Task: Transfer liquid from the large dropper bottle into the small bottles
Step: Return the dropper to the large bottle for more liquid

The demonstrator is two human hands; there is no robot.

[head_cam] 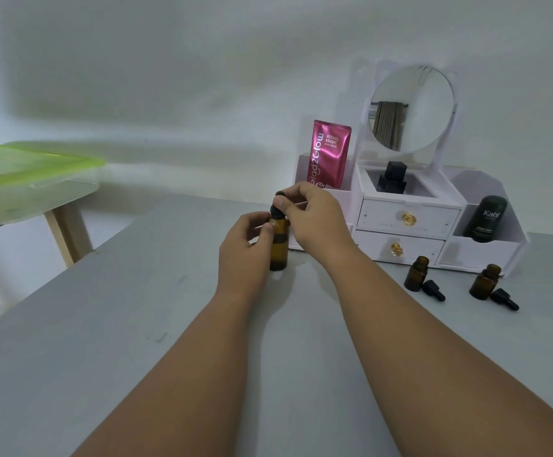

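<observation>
The large amber dropper bottle stands upright on the grey table. My left hand grips its body from the left. My right hand pinches the black dropper cap on top of the bottle. Two small amber bottles stand open at the right: one with its black dropper cap lying beside it, the other with its own cap lying to its right.
A white cosmetic organiser with drawers and a round mirror stands at the back right. It holds a pink pouch, a black square bottle and a dark tube. A green-lidded plastic box sits on a side table at left.
</observation>
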